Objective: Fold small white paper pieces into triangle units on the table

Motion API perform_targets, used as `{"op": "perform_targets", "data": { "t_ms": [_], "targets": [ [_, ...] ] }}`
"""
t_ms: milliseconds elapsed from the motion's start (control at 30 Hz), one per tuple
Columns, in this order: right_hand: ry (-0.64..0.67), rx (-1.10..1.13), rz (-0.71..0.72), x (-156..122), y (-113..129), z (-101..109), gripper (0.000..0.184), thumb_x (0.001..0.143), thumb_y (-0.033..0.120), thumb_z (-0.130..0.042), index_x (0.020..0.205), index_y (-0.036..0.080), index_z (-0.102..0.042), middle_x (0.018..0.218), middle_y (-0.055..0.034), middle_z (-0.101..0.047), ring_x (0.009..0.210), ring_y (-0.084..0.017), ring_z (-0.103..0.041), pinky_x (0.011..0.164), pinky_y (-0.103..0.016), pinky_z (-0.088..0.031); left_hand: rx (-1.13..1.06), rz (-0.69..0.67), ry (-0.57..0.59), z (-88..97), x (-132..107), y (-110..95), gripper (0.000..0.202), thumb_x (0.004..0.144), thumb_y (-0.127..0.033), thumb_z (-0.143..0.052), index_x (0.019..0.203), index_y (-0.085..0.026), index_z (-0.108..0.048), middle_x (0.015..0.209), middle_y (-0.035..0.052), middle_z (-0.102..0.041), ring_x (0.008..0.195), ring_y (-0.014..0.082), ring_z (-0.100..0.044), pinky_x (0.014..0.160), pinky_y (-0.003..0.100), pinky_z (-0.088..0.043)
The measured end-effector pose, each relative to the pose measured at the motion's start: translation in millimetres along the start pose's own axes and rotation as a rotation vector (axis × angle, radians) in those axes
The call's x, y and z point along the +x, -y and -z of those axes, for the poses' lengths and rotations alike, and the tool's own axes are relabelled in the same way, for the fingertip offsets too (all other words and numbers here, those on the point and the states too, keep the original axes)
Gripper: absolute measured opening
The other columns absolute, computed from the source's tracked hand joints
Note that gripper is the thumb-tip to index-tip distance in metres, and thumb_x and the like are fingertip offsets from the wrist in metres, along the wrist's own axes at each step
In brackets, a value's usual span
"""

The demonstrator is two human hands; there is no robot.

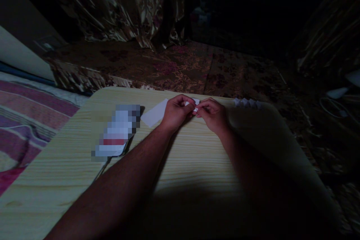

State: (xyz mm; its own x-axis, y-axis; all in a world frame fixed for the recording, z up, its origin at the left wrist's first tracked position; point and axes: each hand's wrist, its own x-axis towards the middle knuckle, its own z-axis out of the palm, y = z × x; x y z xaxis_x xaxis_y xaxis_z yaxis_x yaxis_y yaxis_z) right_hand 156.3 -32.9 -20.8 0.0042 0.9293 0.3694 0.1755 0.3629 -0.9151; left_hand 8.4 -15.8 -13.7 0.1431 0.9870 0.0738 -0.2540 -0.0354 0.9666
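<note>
left hand (176,113) and right hand (213,115) pinch a small paper (196,101); a white sheet (154,114) lies on the tabletop (194,157).

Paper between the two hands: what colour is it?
The paper looks white, best seen in the head view.

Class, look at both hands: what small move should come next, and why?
Probably pinch a crease into the small white paper piece, since the left hand and right hand meet at it with their fingertips; the flat white paper strip beside the left hand can wait.
</note>
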Motion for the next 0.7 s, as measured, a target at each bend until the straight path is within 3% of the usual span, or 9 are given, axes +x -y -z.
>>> {"op": "perform_targets", "data": {
  "t_ms": [300, 700],
  "targets": [
    [-0.020, 0.051, -0.185, 4.7, 4.7, 0.4, 0.016, 0.073, 0.032, -0.065, 0.075, 0.018, -0.059, 0.056, 0.0026, -0.061, 0.049, -0.011, -0.056, 0.050, -0.023, -0.046, 0.033, -0.043, -0.013, -1.7, -0.9, -0.2, 0.024, 0.065, -0.030, -0.078, 0.080, -0.018, -0.063, 0.062, 0.0004, -0.067, 0.051, 0.0125, -0.059, 0.048, 0.022, -0.043],
    [0.031, 0.020, -0.259, 7.8, 9.0, 7.2, 0.020, 0.074, 0.035, -0.064, 0.068, 0.017, -0.062, 0.048, 0.0039, -0.055, 0.045, -0.009, -0.047, 0.048, -0.022, -0.037, 0.036, -0.025, -0.015, -1.4, -0.5, 1.2, 0.026, 0.065, -0.031, -0.078, 0.081, -0.017, -0.063, 0.066, 0.0021, -0.068, 0.053, 0.0138, -0.062, 0.047, 0.022, -0.043]
  ]
}}
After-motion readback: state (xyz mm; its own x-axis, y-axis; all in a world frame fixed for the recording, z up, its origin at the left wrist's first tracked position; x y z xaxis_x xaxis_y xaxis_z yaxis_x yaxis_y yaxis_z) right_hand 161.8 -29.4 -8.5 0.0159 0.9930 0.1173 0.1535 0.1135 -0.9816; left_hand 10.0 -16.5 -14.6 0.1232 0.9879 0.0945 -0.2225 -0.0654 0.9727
